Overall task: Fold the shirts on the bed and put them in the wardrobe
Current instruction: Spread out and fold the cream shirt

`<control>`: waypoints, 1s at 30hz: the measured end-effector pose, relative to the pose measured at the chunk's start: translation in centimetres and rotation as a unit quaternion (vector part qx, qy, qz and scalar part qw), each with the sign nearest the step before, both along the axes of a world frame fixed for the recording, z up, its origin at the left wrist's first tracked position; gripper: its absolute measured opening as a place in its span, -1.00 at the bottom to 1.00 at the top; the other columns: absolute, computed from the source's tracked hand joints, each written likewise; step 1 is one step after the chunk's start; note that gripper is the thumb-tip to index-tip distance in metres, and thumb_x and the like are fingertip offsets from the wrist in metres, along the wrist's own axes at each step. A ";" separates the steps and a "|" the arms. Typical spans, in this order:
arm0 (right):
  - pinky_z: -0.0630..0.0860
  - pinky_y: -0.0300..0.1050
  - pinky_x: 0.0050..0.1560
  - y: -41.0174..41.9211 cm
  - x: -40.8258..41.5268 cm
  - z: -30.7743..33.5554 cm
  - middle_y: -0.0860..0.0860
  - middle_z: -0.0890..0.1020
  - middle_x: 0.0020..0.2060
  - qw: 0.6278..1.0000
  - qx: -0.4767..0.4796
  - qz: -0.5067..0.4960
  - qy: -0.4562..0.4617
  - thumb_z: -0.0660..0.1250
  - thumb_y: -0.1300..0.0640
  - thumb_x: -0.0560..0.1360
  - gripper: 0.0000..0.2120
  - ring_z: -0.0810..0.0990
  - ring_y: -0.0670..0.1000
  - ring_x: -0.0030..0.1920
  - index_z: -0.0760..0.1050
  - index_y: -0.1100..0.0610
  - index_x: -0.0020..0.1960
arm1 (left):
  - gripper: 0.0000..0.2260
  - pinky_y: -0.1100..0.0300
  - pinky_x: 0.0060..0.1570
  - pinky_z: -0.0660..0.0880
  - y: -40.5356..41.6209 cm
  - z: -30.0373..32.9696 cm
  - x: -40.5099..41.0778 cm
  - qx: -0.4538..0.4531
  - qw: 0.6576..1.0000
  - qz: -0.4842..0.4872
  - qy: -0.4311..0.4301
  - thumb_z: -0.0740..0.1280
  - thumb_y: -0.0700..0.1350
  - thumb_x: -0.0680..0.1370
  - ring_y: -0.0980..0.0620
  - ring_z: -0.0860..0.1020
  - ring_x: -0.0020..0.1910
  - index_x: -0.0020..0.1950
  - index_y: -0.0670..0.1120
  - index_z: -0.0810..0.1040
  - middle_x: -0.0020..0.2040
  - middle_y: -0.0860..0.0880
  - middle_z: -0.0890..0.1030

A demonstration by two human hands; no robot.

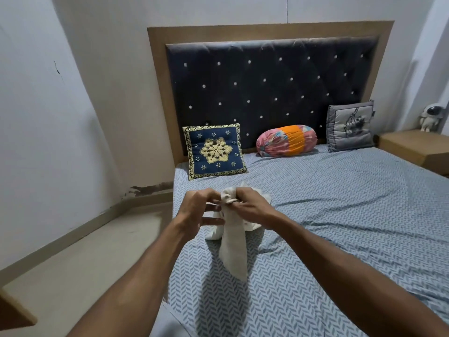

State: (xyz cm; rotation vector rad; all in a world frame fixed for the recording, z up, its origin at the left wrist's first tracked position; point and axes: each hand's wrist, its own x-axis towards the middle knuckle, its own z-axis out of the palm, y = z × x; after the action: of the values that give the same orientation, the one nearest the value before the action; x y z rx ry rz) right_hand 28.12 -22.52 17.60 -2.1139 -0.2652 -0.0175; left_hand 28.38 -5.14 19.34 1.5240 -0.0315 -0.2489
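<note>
Gripping a bunched pale shirt [232, 244] above the bed [340, 215], both hands [201, 205] [247, 205] pinch its top, likely to shake it open; cushions sit at twelve o'clock.

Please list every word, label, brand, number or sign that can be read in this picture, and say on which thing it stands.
None: no readable text shows in this picture.
Grey cushion: a dark drawing only, no letters to be made out.
Blue cushion: a flower and star pattern, no words.
Pale shirt held by the left hand and the right hand: no label or print visible.
</note>
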 end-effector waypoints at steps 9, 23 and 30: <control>0.54 -0.07 -0.15 -2.5 1.6 9.3 0.01 0.64 -0.09 0.996 -0.085 0.030 -0.019 0.17 0.40 0.58 -0.62 0.59 0.01 -0.09 0.64 0.00 0.05 | -0.72 0.14 -0.40 0.46 0.0 -0.9 2.8 0.214 0.946 -0.209 -0.128 0.41 -0.33 0.52 -0.02 0.57 -0.32 0.17 -0.06 0.61 -0.17 -0.05 0.68; 0.37 -0.16 -0.31 -7.2 3.7 15.5 -0.04 0.57 -0.28 0.965 -0.091 -0.186 -0.162 0.36 0.12 0.58 -0.87 0.48 -0.06 -0.23 0.64 0.05 -0.12 | -0.70 0.06 -0.21 0.62 5.8 7.1 7.4 0.143 0.963 -0.102 -0.203 0.59 -0.12 0.42 -0.01 0.65 -0.19 0.09 -0.10 0.62 -0.06 -0.14 0.70; 0.41 -0.08 0.12 -3.3 5.3 16.0 0.04 0.54 0.08 0.901 -0.245 -0.296 -0.201 0.42 -0.06 0.52 -0.82 0.50 0.12 0.18 0.65 -0.12 0.12 | -0.88 0.22 -0.42 0.54 4.8 10.7 5.7 0.049 0.978 -0.200 -0.022 0.42 -0.12 0.56 0.01 0.59 -0.36 -0.05 -0.17 0.67 -0.21 -0.13 0.62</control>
State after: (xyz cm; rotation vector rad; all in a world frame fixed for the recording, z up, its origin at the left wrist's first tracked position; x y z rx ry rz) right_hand 33.45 -25.80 33.58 -2.6039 0.1666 -0.8332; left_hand 34.05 -0.32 30.07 1.6130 -0.3688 -0.5431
